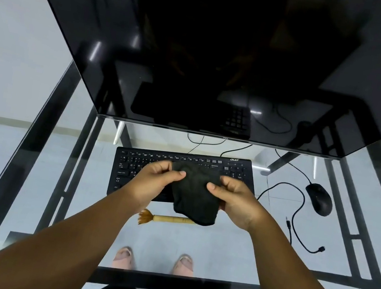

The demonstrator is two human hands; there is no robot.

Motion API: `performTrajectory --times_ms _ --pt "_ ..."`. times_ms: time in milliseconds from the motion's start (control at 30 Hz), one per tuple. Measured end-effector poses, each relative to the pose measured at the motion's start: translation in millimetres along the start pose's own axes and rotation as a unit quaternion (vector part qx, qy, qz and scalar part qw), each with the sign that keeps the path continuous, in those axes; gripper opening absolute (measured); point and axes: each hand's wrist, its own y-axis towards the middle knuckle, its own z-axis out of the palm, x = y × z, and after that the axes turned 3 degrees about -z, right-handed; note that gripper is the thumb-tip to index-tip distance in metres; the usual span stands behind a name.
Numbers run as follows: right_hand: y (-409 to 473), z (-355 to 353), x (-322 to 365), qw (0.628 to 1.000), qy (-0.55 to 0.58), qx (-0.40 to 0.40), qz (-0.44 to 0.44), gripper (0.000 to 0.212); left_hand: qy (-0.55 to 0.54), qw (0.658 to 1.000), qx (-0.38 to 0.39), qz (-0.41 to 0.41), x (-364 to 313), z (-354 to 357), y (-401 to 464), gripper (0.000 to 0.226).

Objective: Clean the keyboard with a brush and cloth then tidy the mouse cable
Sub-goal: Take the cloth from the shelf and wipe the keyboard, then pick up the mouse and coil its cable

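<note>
A black keyboard (235, 170) lies on the glass desk (61, 121) below the monitor. Above its middle both hands hold a dark cloth (195, 196). My left hand (157, 179) pinches the cloth's left edge and my right hand (233, 197) pinches its right edge; the cloth hangs down between them and hides part of the keys. A brush (166, 219) with a pale wooden handle and brown bristles lies on the glass just in front of the keyboard. The black mouse (319, 199) sits to the right, its cable (295, 214) looping loosely across the glass.
A large dark monitor (202, 44) leans over the back of the desk. More cables (234, 149) run behind the keyboard. The desk's black metal frame (356, 237) and my feet (153, 260) show through the glass.
</note>
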Motion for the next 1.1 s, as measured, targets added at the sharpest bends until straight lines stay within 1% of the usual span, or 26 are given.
performTrajectory --times_ms 67,133,267,333,400,433,500,533,600,667,700,767,833,867,933,1000,1067,1100 --pt "-1 9 0 0.997 -0.071 0.016 0.012 0.027 -0.048 0.999 0.015 -0.004 -1 -1 -7 0.021" --pt "1 20 -4 0.995 -0.097 0.024 0.022 0.025 -0.070 0.997 0.033 -0.014 3 -7 -13 0.014" --pt "2 41 -16 0.992 -0.113 0.031 0.056 0.014 -0.057 0.996 0.027 -0.067 22 -30 -26 0.021" --pt "6 46 -27 0.986 -0.148 0.027 0.070 0.014 -0.056 0.994 0.011 -0.094 33 -41 -34 0.018" --pt "10 47 -40 0.980 -0.187 -0.006 0.067 0.010 -0.073 0.990 -0.016 -0.116 42 -51 -42 0.016" --pt "11 48 -49 0.974 -0.221 -0.029 0.051 0.006 -0.081 0.988 -0.031 -0.131 46 -57 -46 0.017" --pt "12 51 -62 0.942 -0.329 -0.063 -0.012 0.010 -0.103 0.981 -0.047 -0.158 55 -69 -52 0.018" --pt "12 53 -66 0.921 -0.383 -0.058 -0.049 0.014 -0.119 0.977 -0.044 -0.173 58 -73 -54 0.020" --pt "12 60 -72 0.877 -0.469 -0.012 -0.103 0.024 -0.125 0.974 -0.035 -0.188 64 -82 -59 0.035" --pt "14 68 -76 0.832 -0.541 0.036 -0.118 0.036 -0.097 0.980 -0.022 -0.171 68 -88 -65 0.051" --pt "14 71 -78 0.812 -0.569 0.043 -0.119 0.039 -0.084 0.983 -0.020 -0.164 69 -90 -67 0.056" --pt "14 76 -78 0.786 -0.604 0.032 -0.125 0.033 -0.075 0.985 -0.020 -0.155 73 -96 -69 0.058" --pt "11 76 -78 0.773 -0.622 0.020 -0.121 0.021 -0.096 0.984 -0.005 -0.149 76 -100 -69 0.057" --pt "8 74 -78 0.773 -0.625 0.014 -0.111 0.018 -0.108 0.983 0.002 -0.147 77 -101 -69 0.056" --pt "0 67 -79 0.790 -0.608 -0.013 -0.079 0.014 -0.119 0.982 0.004 -0.145 77 -100 -70 0.054" --pt "-10 61 -83 0.832 -0.548 -0.068 -0.047 0.011 -0.137 0.980 0.010 -0.147 79 -94 -70 0.056" --pt "-17 59 -87 0.887 -0.445 -0.120 -0.008 0.015 -0.160 0.975 0.022 -0.154 84 -87 -69 0.058" --pt "-20 60 -88 0.909 -0.393 -0.135 0.014 0.018 -0.167 0.973 0.023 -0.159 86 -82 -69 0.056"
